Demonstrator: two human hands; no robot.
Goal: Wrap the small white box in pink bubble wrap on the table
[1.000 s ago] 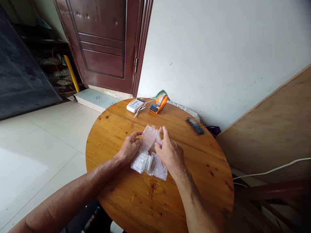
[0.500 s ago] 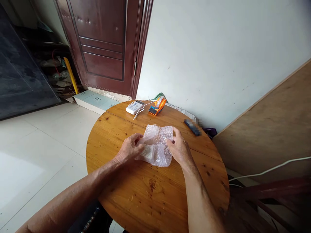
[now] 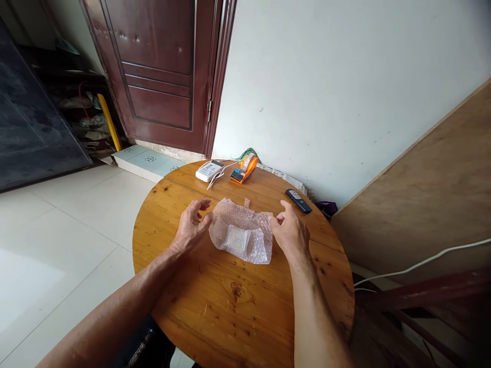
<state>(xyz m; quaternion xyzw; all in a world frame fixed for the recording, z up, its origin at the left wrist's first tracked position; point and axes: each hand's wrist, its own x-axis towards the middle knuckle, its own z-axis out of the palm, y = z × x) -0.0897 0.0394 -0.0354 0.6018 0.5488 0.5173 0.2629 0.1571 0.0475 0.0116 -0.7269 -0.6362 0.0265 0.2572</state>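
Note:
A sheet of clear, pinkish bubble wrap (image 3: 261, 248) lies unfolded on the round wooden table (image 3: 215, 312). A small pale square item (image 3: 238, 238) shows through its left part. Just left of the wrap is my left hand (image 3: 192, 225), open, its fingers curved and apart with nothing between them. At the right edge of the wrap my right hand (image 3: 290, 230) has its thumb close to the plastic and its fingers loosely bent and apart; it holds nothing. A small brownish strip (image 3: 247, 203) shows at the wrap's far edge.
Toward the back of the table are a white device (image 3: 209, 171) with a cable and an orange tape dispenser (image 3: 244, 169). A dark handheld device (image 3: 298, 201) lies at the back right. The wall (image 3: 326, 92) rises behind the table.
Both hands have come off the bubble wrap and moved apart. The wrap's far left part has spread open to the left, and the brownish strip has come into view.

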